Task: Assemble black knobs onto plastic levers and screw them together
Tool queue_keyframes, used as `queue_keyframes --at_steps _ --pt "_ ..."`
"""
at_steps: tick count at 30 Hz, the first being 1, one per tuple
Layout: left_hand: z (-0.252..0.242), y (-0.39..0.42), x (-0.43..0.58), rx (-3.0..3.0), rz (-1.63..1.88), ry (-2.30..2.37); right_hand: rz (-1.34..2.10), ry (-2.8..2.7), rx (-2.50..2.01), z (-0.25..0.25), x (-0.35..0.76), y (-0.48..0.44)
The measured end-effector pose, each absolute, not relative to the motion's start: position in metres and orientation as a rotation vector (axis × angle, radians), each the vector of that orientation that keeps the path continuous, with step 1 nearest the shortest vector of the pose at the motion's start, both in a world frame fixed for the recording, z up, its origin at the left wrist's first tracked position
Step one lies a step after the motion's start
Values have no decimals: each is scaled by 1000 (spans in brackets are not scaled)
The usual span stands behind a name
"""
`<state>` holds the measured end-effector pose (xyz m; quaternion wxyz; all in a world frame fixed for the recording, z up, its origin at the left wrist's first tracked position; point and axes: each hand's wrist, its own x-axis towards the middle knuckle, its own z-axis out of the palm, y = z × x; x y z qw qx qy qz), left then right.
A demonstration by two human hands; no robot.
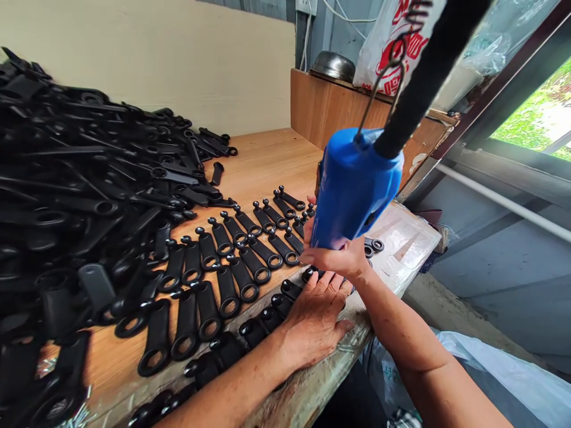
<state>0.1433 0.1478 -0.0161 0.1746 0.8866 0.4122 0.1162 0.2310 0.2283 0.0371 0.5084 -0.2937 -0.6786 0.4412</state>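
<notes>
My right hand is wrapped round the lower part of a blue power tool, which hangs upright from a metal hook and spring with a thick black cable at its top. Its lower tip is hidden. Below and left of it, my left hand lies palm down with fingers spread over black parts at the table's front edge. Black handle-like parts, each with a ring at one end and a shiny ball knob at the other, lie in rows left of my hands.
A large heap of black parts fills the table's left side. Behind stand a wooden panel, a metal bowl and a white bag with red print. Loose screws lie at the lower left. Plastic-wrapped board is at right.
</notes>
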Motion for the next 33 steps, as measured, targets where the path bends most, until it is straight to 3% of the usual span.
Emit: queue_keyframes --at_steps 10,24,33 --pt "-27 147 143 2536 313 1187 1176 -1291 -488 43 246 227" --pt "-10 150 142 2542 320 1202 1338 -1325 -348 46 239 219" --pt "-8 149 144 2537 342 1216 1256 -1408 -456 42 236 221"
